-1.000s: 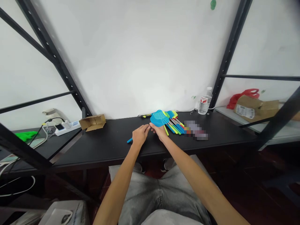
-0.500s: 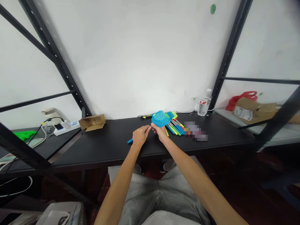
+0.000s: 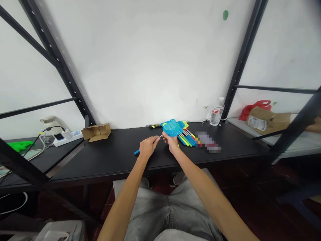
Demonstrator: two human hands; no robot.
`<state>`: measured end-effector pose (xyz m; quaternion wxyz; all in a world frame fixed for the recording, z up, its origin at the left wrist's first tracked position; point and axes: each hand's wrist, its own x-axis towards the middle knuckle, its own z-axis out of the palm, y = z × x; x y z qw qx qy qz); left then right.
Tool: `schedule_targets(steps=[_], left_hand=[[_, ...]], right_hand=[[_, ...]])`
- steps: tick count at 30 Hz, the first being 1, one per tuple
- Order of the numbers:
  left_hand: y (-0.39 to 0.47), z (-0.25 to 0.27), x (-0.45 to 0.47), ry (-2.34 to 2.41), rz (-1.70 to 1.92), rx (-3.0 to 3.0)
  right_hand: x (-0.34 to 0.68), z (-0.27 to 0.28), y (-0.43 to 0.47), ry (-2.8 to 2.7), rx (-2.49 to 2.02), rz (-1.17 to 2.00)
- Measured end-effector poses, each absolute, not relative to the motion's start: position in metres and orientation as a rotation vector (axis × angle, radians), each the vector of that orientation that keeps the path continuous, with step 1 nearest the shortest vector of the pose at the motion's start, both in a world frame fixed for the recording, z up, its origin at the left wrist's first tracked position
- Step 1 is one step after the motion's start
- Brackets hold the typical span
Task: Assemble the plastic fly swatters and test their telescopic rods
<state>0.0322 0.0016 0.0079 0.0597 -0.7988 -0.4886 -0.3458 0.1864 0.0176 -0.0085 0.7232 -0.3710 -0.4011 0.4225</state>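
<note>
A blue fly swatter [image 3: 173, 127] with a perforated, hand-shaped head is held between both hands above the black table. My left hand [image 3: 147, 146] is closed around its shaft, and the blue handle end sticks out to the left. Close to the base of the head, my right hand [image 3: 170, 139] pinches the swatter. A short length of metal rod shows between the hands. Just right of my right hand lies a pile of fly swatters [image 3: 187, 138] with blue and yellow-green handles, partly covered by the held head.
The black table [image 3: 100, 160] backs onto a white wall. A water bottle [image 3: 217, 112] stands at the back right, near a blurred patch [image 3: 207, 142]. At the left are an open cardboard box [image 3: 96, 132] and a power strip [image 3: 69, 138]. Black shelf posts rise on both sides.
My left hand has slid slightly left along the shaft, away from my right hand, baring more metal rod between them. The view has shifted slightly.
</note>
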Motion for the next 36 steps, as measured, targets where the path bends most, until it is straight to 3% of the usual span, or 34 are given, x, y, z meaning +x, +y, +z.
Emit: schedule_targets(steps=[36], left_hand=[[0.009,0.003,-0.050,-1.252,-0.958,-2.403]], right_hand=[[0.200,-0.006,0.025,-0.622,-0.718,0.937]])
